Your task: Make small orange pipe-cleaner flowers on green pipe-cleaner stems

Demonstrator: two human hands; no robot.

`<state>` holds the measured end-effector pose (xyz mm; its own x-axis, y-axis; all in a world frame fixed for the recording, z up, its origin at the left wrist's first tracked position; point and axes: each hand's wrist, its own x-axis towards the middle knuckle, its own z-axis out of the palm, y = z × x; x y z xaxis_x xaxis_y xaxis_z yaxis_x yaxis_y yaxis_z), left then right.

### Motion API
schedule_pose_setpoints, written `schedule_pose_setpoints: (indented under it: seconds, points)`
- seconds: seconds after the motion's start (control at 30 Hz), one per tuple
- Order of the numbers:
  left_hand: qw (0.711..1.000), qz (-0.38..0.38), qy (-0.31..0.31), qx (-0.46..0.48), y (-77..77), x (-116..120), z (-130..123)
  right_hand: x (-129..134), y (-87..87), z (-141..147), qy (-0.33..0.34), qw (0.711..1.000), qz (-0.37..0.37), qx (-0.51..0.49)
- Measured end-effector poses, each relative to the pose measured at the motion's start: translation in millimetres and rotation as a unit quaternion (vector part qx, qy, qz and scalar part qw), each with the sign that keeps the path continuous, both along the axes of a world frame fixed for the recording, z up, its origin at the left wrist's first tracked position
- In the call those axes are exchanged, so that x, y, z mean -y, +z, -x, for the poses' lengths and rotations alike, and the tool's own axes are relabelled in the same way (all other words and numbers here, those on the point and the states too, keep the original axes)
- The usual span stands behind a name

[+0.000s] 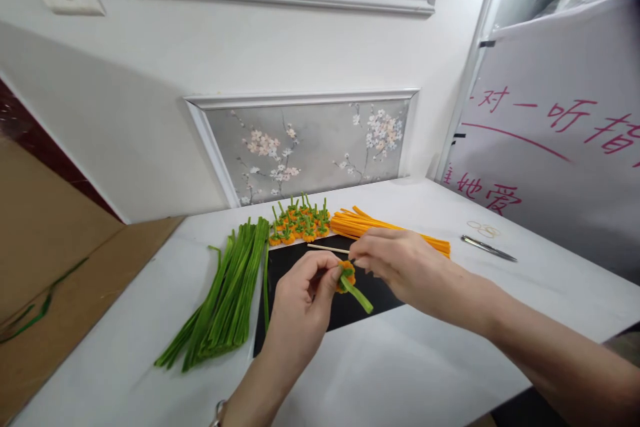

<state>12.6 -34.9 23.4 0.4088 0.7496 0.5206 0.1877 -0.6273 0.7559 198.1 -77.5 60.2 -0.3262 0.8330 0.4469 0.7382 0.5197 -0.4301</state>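
My left hand (305, 293) pinches a small orange and green fuzzy flower (347, 276) between thumb and fingertips; its green stem points down to the right. At the flower's upper right edge is my right hand (395, 260), its fingers pressed together; what they hold, if anything, is too small to make out. Both hands are above a black mat (360, 313). A thin pale stick (327, 248) lies behind them, its right end hidden by the right hand.
Green fuzzy stems (233, 300) lie left, orange ones (435, 243) behind the right hand. Several finished flowers (300, 220) stand at the back. Tweezers (489, 249) and rubber bands (484, 229) lie right on the white table (410, 360). Cardboard (75, 293) borders the left.
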Motion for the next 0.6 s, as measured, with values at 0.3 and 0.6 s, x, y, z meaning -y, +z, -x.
schedule_pose_setpoints:
  seconds: [0.3,0.6]
  points:
    - [0.997,-0.045,0.028,0.054,2.9,7.1,-3.0,5.8,-22.1,28.8,-0.072,0.960,0.066,-0.262]
    - [0.990,0.122,-0.009,0.071,8.3,7.8,-2.6,1.9,-10.7,21.4,0.002,0.997,-0.069,-0.044]
